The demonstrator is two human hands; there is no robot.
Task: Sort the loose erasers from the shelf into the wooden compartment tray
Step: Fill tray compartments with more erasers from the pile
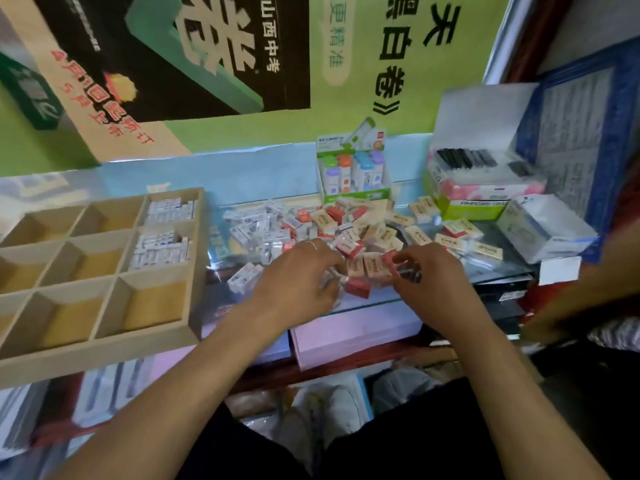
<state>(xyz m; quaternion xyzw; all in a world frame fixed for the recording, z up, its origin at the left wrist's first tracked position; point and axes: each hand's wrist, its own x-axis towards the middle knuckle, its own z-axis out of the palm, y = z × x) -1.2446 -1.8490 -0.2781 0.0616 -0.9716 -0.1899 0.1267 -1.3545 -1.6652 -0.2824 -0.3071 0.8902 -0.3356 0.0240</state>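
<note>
Loose erasers (332,230) heaped on glass shelf (367,306), right of wooden compartment tray (104,344). Left hand (298,275) curled over white ones, grasp unclear. Right hand (429,275) pinches cream eraser row (367,266).

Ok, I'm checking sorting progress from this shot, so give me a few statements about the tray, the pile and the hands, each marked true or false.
1. Two compartments of the wooden tray hold white erasers. True.
2. The tray stands right of the loose pile. False: it stands left of it.
3. Both the left hand and right hand are at the pile's near edge. True.
4. The near-right compartment is full. False: it holds nothing.
</note>
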